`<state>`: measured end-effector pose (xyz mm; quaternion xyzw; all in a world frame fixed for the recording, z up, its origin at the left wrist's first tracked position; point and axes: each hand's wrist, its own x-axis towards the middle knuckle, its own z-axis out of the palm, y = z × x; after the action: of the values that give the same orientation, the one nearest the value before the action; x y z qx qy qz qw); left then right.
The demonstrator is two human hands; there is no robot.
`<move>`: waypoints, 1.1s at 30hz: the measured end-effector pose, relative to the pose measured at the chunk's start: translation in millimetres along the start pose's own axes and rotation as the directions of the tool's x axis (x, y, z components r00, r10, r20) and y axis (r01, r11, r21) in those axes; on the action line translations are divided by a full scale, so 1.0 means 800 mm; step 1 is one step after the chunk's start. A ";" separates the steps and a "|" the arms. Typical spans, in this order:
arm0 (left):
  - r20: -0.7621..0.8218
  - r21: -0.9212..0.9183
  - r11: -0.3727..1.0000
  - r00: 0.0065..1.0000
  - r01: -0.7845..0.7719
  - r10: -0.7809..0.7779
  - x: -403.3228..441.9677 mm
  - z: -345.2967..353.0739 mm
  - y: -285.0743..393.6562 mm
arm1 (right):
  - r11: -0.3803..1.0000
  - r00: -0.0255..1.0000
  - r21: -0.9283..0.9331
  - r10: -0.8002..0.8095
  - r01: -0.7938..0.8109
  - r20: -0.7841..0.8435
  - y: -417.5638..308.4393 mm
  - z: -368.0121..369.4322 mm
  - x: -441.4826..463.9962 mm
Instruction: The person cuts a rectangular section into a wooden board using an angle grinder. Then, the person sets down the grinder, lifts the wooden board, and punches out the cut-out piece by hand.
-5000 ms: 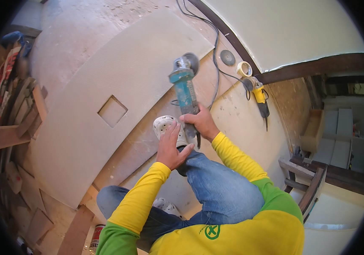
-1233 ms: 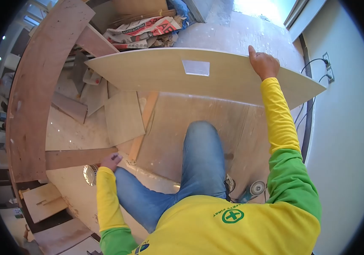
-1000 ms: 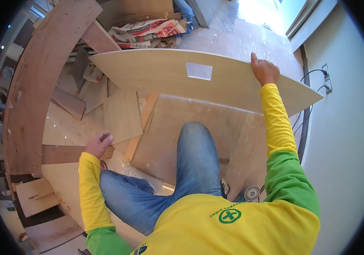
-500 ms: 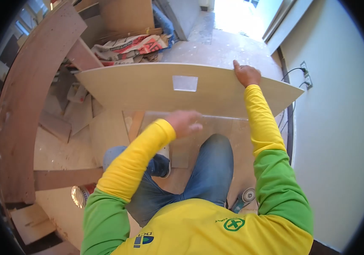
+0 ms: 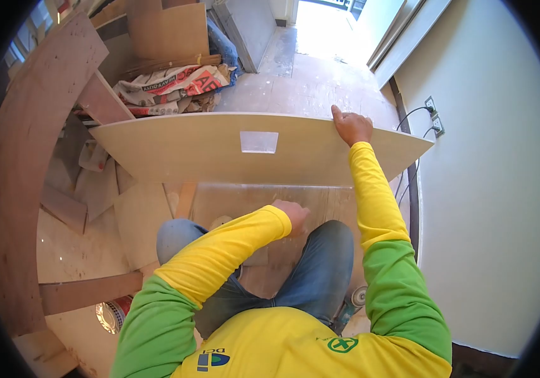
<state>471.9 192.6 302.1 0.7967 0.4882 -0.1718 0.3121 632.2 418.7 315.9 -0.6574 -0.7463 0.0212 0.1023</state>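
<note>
A pale plywood panel (image 5: 182, 148) stands on its long edge across the floor in front of me, with a rectangular cutout (image 5: 258, 142) near its middle. My right hand (image 5: 353, 128) grips the panel's top edge, right of the cutout, thumb pointing up. Above my knees, on the near side of the panel and apart from it, is my left hand (image 5: 293, 217). Its fingers look curled; whatever may be in them is hidden. An angle grinder (image 5: 352, 305) lies on the floor beside my right leg.
Plugs and black cords hang from the wall outlet (image 5: 434, 116) at right. A curved wooden piece (image 5: 18, 164) rises at left, near board offcuts (image 5: 97, 183) and a tin can (image 5: 111, 315). Printed sacks (image 5: 169, 88) lie beyond the panel, with a bright doorway (image 5: 323, 31) behind.
My left hand has dropped toward my knees and its fingers have drawn in. My right hand stays on the panel's top edge. The view has shifted slightly.
</note>
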 end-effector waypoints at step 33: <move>-0.968 -0.146 0.256 0.191 -0.956 0.162 -0.219 -0.208 -0.021 | 0.996 0.952 0.029 -0.069 0.081 -0.299 0.013 0.006 -0.048</move>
<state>371.0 191.4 522.3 0.6704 0.1854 0.6039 0.3893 646.2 382.8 304.5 -0.6222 -0.7461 -0.0667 0.2274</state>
